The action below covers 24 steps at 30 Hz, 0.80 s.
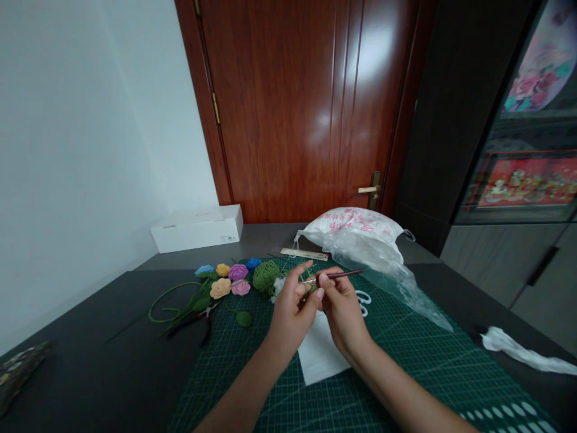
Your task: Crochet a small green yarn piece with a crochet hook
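Observation:
Over the green cutting mat (396,355), my two hands meet. My right hand (342,310) is closed around a crochet hook (347,273) with a dark handle, its metal tip pointing left. Pinched in my left hand (288,310) is green yarn (305,269), looped over the raised index finger. The hook's tip is at this yarn; the small stitched part is mostly hidden by my fingers. A green yarn ball (265,277) lies just left of my left hand. Below my hands is a white sheet of paper (320,355). White scissors handles (364,304) show behind my right hand.
Several crocheted flowers (238,272) with green stems lie on the left, near a crocheted leaf (244,318) and dark-handled pliers (207,328). Behind are a ruler (304,254), a stuffed white plastic bag (360,225) and a white box (198,228). Crumpled white material (523,355) lies at right.

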{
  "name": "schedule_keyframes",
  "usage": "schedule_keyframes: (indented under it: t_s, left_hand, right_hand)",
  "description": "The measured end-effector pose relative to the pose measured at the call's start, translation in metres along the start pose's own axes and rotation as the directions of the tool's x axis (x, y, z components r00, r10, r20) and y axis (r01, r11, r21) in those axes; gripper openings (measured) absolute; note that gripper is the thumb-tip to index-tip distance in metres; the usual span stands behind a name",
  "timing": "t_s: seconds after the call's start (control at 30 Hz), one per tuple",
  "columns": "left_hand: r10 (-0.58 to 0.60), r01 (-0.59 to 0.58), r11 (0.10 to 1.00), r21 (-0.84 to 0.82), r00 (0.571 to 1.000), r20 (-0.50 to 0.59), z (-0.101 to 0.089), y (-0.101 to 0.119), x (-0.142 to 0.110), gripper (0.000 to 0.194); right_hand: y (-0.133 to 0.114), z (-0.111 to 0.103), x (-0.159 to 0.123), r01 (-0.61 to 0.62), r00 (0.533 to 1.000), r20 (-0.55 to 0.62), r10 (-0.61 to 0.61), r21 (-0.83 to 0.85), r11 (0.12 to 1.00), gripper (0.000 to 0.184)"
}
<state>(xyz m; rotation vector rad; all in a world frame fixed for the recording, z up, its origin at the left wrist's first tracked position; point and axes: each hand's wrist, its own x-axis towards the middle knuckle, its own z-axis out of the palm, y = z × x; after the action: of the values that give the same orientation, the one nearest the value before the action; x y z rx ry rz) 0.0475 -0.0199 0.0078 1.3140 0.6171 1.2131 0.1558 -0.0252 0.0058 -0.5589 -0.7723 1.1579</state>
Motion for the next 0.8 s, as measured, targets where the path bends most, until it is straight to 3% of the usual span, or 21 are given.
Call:
schedule_keyframes:
  t_s: [0.13, 0.3, 0.37, 0.6, 0.8]
  left_hand:
    - [0.058, -0.059, 0.997, 0.045, 0.998, 0.017, 0.001, 0.005, 0.002, 0.079]
    - [0.118, -0.120, 0.993, -0.016, 0.987, -0.105, 0.001, 0.013, 0.003, 0.051]
    - [0.118, -0.125, 0.991, -0.039, 0.983, -0.141, 0.001, 0.017, 0.002, 0.049]
    - [0.020, -0.040, 0.990, -0.134, 0.989, -0.146, 0.005, 0.026, -0.002, 0.068]
    - [0.047, -0.070, 0.984, -0.161, 0.989, -0.142, 0.006, 0.023, -0.004, 0.079]
  right_hand:
    - [-0.002, -0.001, 0.003, -0.031, 0.998, 0.049, 0.029, 0.038, 0.999, 0.033]
    - [-0.004, -0.005, 0.009, 0.008, 0.999, 0.048, -0.011, 0.063, 0.998, 0.033]
    - [-0.005, -0.005, 0.010, 0.014, 0.998, 0.059, -0.017, 0.062, 0.998, 0.031]
    - [-0.007, -0.002, 0.006, 0.043, 0.992, 0.117, -0.046, 0.031, 0.999, 0.026]
    - [-0.003, -0.006, 0.006, 0.130, 0.988, 0.093, -0.123, -0.080, 0.988, 0.024]
